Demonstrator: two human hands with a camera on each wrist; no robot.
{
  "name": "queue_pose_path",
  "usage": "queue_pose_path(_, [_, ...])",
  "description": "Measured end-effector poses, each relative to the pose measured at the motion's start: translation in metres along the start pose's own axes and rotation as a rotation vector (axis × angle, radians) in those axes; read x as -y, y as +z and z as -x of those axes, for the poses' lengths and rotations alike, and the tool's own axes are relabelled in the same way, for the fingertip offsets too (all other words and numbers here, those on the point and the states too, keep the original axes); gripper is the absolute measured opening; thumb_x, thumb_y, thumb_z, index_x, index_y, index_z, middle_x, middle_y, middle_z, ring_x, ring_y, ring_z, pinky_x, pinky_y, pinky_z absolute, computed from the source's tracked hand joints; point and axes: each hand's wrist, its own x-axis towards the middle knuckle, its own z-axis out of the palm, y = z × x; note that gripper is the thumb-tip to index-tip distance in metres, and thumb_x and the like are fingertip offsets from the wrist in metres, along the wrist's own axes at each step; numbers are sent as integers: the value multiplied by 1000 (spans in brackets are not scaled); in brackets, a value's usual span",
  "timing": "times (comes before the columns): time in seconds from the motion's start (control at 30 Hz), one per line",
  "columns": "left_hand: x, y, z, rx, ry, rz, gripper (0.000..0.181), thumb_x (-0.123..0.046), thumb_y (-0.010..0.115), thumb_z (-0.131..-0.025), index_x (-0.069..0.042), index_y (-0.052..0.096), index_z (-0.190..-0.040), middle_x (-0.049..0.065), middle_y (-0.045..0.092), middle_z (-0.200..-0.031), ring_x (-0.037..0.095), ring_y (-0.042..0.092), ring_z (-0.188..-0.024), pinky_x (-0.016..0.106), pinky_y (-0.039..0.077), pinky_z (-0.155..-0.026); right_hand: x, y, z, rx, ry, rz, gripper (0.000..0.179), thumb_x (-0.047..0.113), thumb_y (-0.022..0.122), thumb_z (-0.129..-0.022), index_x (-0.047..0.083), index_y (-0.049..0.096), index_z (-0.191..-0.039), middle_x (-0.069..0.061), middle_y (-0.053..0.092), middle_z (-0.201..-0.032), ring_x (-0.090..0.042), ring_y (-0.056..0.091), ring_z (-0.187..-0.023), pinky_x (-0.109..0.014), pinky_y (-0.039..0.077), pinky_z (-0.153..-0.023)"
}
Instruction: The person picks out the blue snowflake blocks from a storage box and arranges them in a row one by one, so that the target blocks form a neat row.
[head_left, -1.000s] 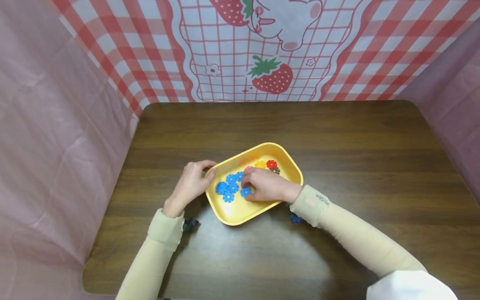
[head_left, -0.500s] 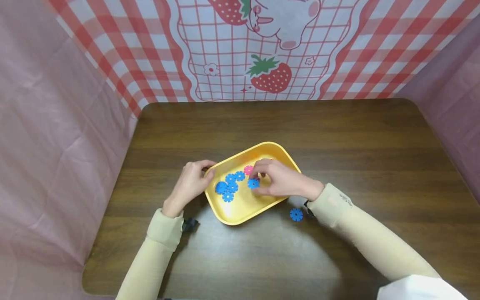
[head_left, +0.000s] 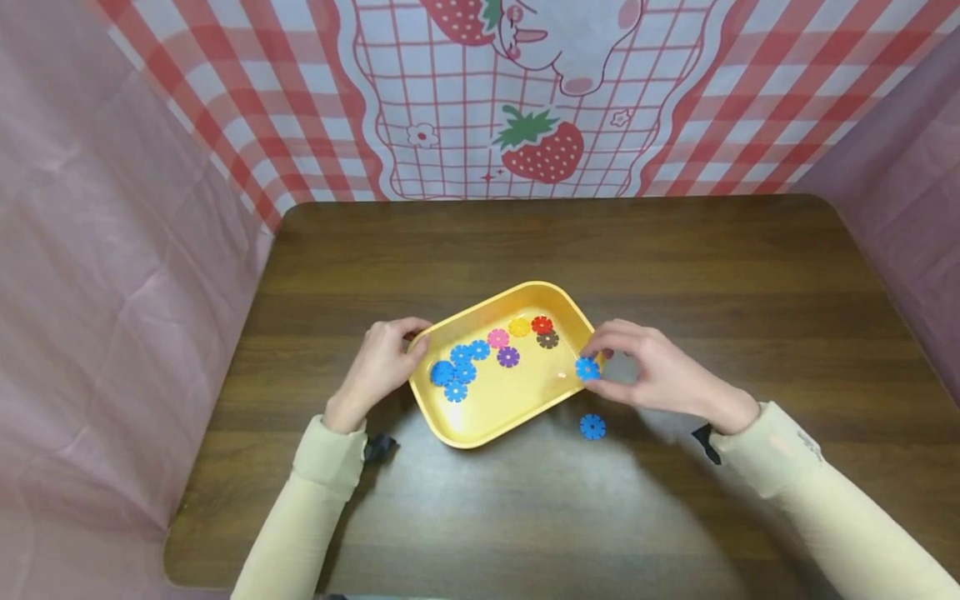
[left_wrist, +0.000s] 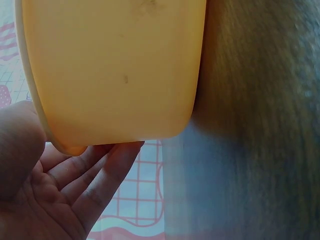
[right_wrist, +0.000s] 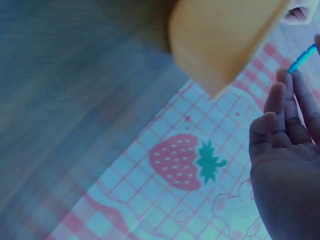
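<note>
A yellow tray (head_left: 495,417) stands slantwise on the wooden table. My left hand (head_left: 381,367) grips its left end; in the left wrist view the thumb lies over the rim and the fingers (left_wrist: 100,180) are against the outer wall. Between thumb and fingertips my right hand (head_left: 660,367) pinches a blue notched disc (head_left: 587,369), over the tray's right rim. That disc shows edge-on in the right wrist view (right_wrist: 302,58). Another blue notched disc (head_left: 592,427) lies on the table just below the tray's right end.
Inside the tray, several blue discs (head_left: 465,372) cluster at the left. Pink (head_left: 498,338), purple (head_left: 508,357), yellow (head_left: 519,327), red (head_left: 542,325) and brown (head_left: 548,339) discs lie further right. A patterned cloth (head_left: 450,167) hangs behind the table.
My right hand has picked a blue disc out of the tray's middle and carried it right to the rim, uncovering the coloured discs. The left hand keeps its place on the tray.
</note>
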Motion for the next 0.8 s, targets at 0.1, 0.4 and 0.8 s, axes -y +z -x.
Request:
queue_pose_path(0.1, [0,0,0,5,-5,1,22,-5,65,-90,3,74,-108,15,73,-96,18,58,-66,34,50,-66,-4,0,17,-35,-22,-28,40,6,90,-68,17,72,-102,12,64,-101,-12,58,-87,-23,51,-77])
queue_pose_path(0.4, [1,0,1,14,-22,16,22,-7,65,-91,3,73,-109,15,73,-97,17,54,-62,32,48,-62,-17,7,56,-36,35,4,37,7,88,-71,20,71,-101,14,63,-100,-11,59,-86,-22,49,-77])
queue_pose_path(0.8, [0,0,0,15,-21,9,22,-7,65,-91,3,73,-109,15,73,-98,20,61,-71,33,51,-66,-23,22,77,68,120,135,32,16,87,-74,20,69,-100,14,62,-103,-5,57,-92,-24,48,-83])
